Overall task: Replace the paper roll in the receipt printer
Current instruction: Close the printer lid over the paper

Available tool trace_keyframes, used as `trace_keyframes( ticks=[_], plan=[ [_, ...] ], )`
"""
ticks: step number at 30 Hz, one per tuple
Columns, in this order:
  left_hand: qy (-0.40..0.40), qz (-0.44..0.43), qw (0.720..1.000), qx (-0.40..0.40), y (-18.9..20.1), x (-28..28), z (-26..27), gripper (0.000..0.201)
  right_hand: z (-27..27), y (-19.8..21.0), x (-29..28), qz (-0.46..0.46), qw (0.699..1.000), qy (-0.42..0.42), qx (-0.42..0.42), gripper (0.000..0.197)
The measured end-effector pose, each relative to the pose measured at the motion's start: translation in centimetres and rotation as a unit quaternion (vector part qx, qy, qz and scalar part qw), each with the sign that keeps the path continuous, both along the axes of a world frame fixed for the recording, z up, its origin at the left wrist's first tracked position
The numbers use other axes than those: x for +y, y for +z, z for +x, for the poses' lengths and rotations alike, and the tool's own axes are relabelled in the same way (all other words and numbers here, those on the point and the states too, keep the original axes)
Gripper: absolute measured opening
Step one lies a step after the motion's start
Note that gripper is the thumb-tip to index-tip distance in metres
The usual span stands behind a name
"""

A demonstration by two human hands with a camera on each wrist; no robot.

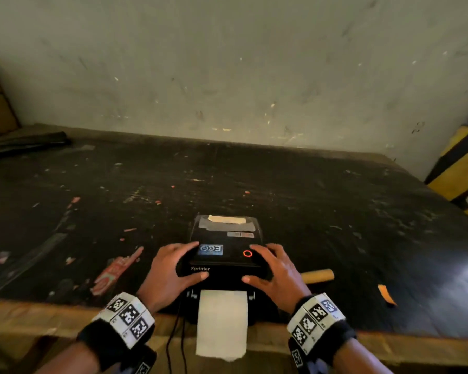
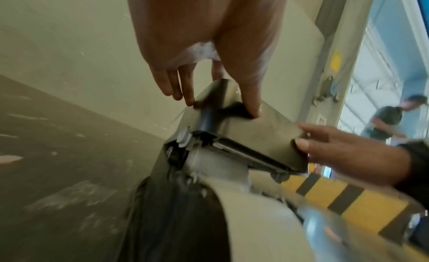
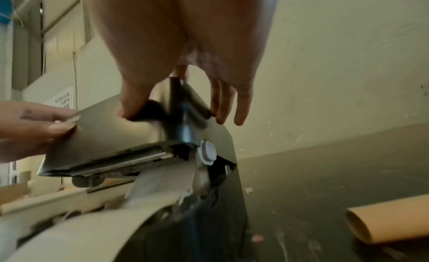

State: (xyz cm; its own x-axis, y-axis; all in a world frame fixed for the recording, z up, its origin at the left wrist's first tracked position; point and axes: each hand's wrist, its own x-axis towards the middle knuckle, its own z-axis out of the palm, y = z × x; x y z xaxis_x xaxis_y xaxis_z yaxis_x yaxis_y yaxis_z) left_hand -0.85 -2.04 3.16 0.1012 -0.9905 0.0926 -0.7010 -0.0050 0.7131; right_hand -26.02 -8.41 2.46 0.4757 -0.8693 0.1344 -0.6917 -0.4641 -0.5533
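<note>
Receipt printer (image 1: 226, 255), black plastic box marked "Xprinter", sits at the near edge of the dark scuffed worktable (image 1: 335, 206), front facing the person. Its lid (image 2: 260, 137) is tilted, not fully down: wrist views show a gap between lid underside and body, with a metal bar along the lid's front edge. White paper strip (image 1: 222, 322) comes out of the front slot and hangs over the table edge, bottom end slightly curled. Left hand (image 1: 170, 271) is on the lid's left front corner, fingers spread over the top, thumb (image 2: 252, 99) pressed onto the front face, so the corner is clamped between thumb and fingers. Right hand (image 1: 274, 268) mirrors it on the right front corner, fingers spread on top next to the red ring button (image 1: 247, 253), thumb (image 3: 132, 108) on the front face. Both wrists carry black bands with white coded marker blocks. Blue sticker (image 1: 211, 249) on the lid top left of centre; pale taped label (image 1: 226, 219) at the lid's rear. Empty brown cardboard core tube (image 1: 318, 275) lies on the table just right of the printer, apart from it. Orange scrap (image 1: 387, 294) lies further right near the table edge. Black cables (image 1: 173, 344) drop from the printer over the table front. Red printed wrapper (image 1: 114, 271) lies flat on the table left of the printer. Yellow-and-black striped post (image 1: 459, 168) stands at far right beside the wall. Whether a full roll is seated inside, I cannot tell.
</note>
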Motion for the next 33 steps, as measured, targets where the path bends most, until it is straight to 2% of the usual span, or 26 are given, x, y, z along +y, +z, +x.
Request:
trace_keyframes(
  ticks=[3,6,9,12,16,21,33],
  plan=[
    [-0.015,0.035,0.997,-0.07,-1.8,0.6,0.2,0.107,0.0,-1.1,0.7,0.014,0.996,0.005,0.084,0.078],
    [-0.026,0.074,0.993,-0.093,-2.5,0.7,0.3,0.112,0.0,-1.7,1.0,0.063,0.992,-0.002,0.111,0.085],
    [-0.034,0.094,0.991,-0.093,-3.0,0.5,0.2,0.11,0.0,-2.0,1.1,0.093,0.989,-0.007,0.114,0.087],
    [-0.042,0.106,0.989,-0.093,-3.5,0.7,0.1,0.1,0.1,-2.2,1.1,0.089,0.987,-0.006,0.131,0.087],
    [-0.034,0.102,0.989,-0.097,-3.9,1.2,0.1,0.098,0.1,-2.8,1.1,0.089,0.986,-0.005,0.138,0.087],
    [-0.025,0.1,0.994,-0.044,-4.6,1.9,-0.5,0.086,0.0,-3.8,1.4,0.09,0.988,-0.007,0.127,0.089],
    [-0.026,0.086,0.996,0.007,-5.0,2.0,-0.9,0.085,0.0,-4.4,1.8,0.068,0.994,-0.004,0.088,0.087]
  ],
)
